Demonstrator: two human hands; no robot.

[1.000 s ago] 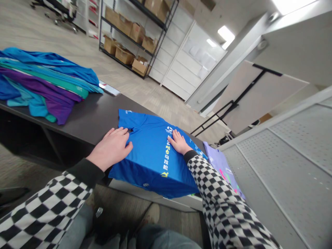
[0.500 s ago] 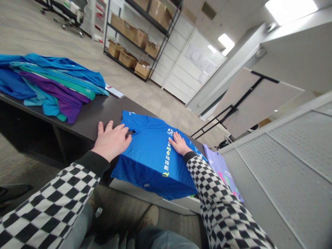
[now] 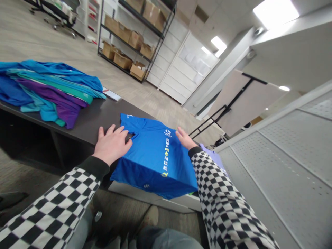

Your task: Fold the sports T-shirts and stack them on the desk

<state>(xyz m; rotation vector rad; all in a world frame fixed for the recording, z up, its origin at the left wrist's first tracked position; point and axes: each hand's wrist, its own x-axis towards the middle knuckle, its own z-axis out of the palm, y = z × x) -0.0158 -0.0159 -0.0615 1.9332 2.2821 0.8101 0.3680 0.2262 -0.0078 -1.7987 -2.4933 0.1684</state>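
A blue T-shirt (image 3: 147,152) with white and yellow print lies spread over the dark tabletop (image 3: 103,116), its near part hanging over the front edge. At the shirt's left side, by the sleeve, my left hand (image 3: 111,143) rests with fingers spread. My right hand (image 3: 185,138) lies on the upper right part of the shirt, beside the printed logo, fingers stretched out. Neither hand grips the cloth. Partly hidden behind my right forearm is a lilac garment (image 3: 212,155) on the right end of the table.
A loose heap of blue, teal and purple shirts (image 3: 49,90) covers the table's left part, with a phone (image 3: 111,93) beside it. A grey perforated panel (image 3: 282,162) borders the right side. Shelves with cardboard boxes (image 3: 123,60) stand across the floor.
My right hand has slid from the print toward the shirt's far right edge. My left hand stays at the left side, nearly unmoved. The view has shifted slightly.
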